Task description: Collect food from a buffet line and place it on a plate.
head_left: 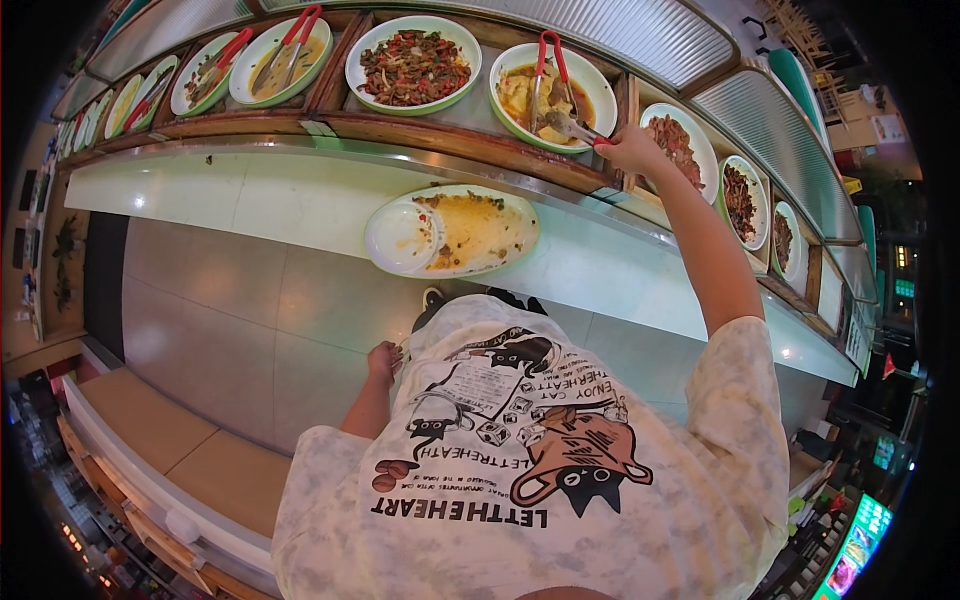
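Note:
My right hand [635,153] reaches out over the counter, closed around the red grip of a metal serving utensil [570,127]. Its metal end lies in a white bowl [503,108] of yellowish pieces in brown sauce. A pair of red-handled tongs [548,60] also rests in that bowl. Low beside my body hangs my left hand [382,360], its fingers curled; what they hold, if anything, is too small to make out. On the counter ledge before me sits an oval plate [510,255] with sauce and food scraps, and a small round white dish [400,235] at its left end.
More white bowls line the wooden-framed counter, including one of chopped red and dark food [415,68] and one of reddish meat [680,140]. Red-handled tongs [290,50] rest in a bowl further left. Ribbed clear covers [640,40] stand behind the bowls. A bench [170,420] is at the lower left.

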`<act>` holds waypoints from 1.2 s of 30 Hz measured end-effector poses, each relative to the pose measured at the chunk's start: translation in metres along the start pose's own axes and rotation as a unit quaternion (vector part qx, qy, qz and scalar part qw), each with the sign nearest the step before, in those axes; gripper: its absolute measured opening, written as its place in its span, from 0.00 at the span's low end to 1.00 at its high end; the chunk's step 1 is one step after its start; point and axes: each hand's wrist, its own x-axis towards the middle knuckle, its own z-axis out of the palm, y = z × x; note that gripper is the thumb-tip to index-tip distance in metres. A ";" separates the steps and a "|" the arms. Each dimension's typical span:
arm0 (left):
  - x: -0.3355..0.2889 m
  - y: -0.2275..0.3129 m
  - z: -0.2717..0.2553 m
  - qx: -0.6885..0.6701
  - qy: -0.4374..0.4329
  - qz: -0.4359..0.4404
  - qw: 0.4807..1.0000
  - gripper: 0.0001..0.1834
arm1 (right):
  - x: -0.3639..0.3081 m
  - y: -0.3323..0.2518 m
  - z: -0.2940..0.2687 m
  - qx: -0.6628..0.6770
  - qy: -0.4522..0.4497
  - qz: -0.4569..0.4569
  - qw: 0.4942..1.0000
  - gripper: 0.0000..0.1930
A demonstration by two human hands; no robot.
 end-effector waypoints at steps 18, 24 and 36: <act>0.022 -0.013 -0.014 0.000 -0.043 -0.029 0.999 0.07 | -0.051 0.017 -0.009 0.043 0.109 -0.052 0.992 0.16; -0.045 0.046 0.007 -0.099 0.039 -0.079 0.991 0.08 | -0.082 0.005 -0.016 0.147 0.085 -0.053 0.984 0.14; -0.057 0.031 0.017 -0.088 0.027 -0.086 0.992 0.10 | -0.136 -0.020 0.074 0.250 -0.088 -0.090 0.960 0.10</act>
